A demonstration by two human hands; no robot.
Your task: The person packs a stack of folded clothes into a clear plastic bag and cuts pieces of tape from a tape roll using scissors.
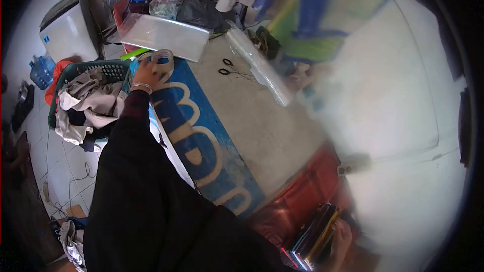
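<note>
My left hand (pixel 146 74), with bracelets at the wrist, reaches to the upper left, its fingers closed on the rim of a roll of tape (pixel 162 59). Under the tape lies a blue board with large pale letters (pixel 201 146) along the table's left side. At the lower right my right hand (pixel 342 236) is partly in view, its fingers curled beside a stack of thin, dark and coloured packets (pixel 315 231); what it holds, if anything, is hidden. Black scissors (pixel 225 67) and a clear plastic roll (pixel 259 65) lie on the grey tabletop (pixel 252 126).
Left of the table stands a green basket (pixel 118 68) of clothes. A clear plastic-wrapped panel (pixel 164 38) lies at the far end. Red covering (pixel 302 186) drapes the near right edge. Blurred blue and green fabric (pixel 317 25) hangs at the upper right, by a white wall (pixel 413 95).
</note>
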